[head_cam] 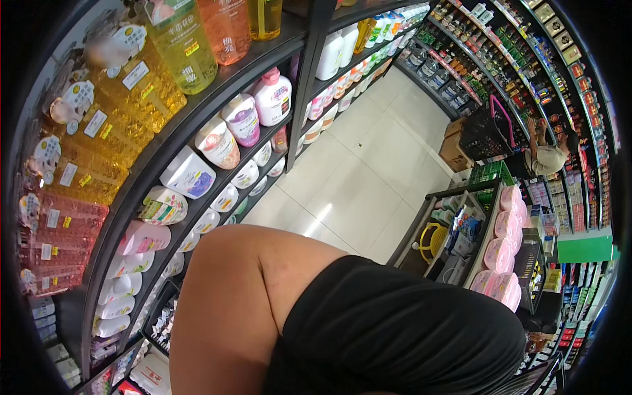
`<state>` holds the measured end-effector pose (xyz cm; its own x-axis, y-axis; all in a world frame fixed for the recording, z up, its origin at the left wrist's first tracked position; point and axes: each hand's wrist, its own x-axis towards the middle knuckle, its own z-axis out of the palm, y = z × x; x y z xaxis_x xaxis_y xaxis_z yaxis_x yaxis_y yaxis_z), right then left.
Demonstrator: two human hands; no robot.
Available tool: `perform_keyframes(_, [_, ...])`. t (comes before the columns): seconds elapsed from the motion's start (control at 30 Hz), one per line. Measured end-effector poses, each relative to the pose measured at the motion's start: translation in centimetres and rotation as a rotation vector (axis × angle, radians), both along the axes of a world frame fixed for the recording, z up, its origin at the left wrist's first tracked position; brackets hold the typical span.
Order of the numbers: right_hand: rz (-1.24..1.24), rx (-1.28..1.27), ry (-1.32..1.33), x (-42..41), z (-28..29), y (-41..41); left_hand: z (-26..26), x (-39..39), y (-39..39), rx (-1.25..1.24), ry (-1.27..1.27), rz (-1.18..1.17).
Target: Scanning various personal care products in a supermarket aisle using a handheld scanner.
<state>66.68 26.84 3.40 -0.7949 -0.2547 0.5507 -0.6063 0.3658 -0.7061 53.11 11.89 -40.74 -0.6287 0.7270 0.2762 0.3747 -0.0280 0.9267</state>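
Neither my left hand nor my right hand is in view. A bare, bent limb of mine (232, 286) and black clothing (405, 326) fill the lower middle; whether it is an arm or a leg I cannot tell. Before me, a dark shelf unit (237, 74) holds pump and squeeze bottles. Among them are a white bottle with a pink cap (273, 101), a purple-and-white bottle (242, 118) and a pink bottle (145, 237). Higher up stand clear bottles of yellow gel (143, 94), a green-yellow bottle (185, 54) and an orange-pink bottle (227, 29).
A tiled floor (360, 163) runs between the shelves. On the right are a low shelf with a yellow basket (433, 242), pink wrapped rolls (503, 247), cardboard boxes (452, 148) and a black crate (486, 128). Another person (548, 158) is at the far shelves.
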Motion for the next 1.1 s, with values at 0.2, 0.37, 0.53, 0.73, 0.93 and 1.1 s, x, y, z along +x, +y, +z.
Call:
perform_keyframes(0.2, [0.152, -0.074, 0.135, -5.0, 0.1, -6.6, 0.2, 2.2, -4.6, -0.198, -0.086, -0.129])
perform_keyframes(0.37, [-0.296, -0.009, -0.660, -7.9, -12.9, -5.8, 0.2, -5.7, -19.8, -0.419, -0.116, 0.000])
perform_keyframes(0.53, [-0.923, 0.519, -1.457, 18.9, -50.7, -5.8, 2.2, -10.0, -25.2, -0.794, -0.364, 0.250])
perform_keyframes(0.73, [-0.559, 0.270, -2.358, 31.9, -43.1, -18.0, -1.0, -18.7, -34.6, -1.024, -0.120, 0.339])
perform_keyframes(0.93, [-1.173, -0.352, -2.110, 26.8, -44.6, -25.4, -6.7, -22.5, -32.4, -1.148, -0.095, -0.012])
perform_keyframes(1.1, [-1.199, -0.567, -1.456, 8.6, -36.4, -27.4, -11.5, -22.9, -26.4, -1.289, -0.513, 0.000])
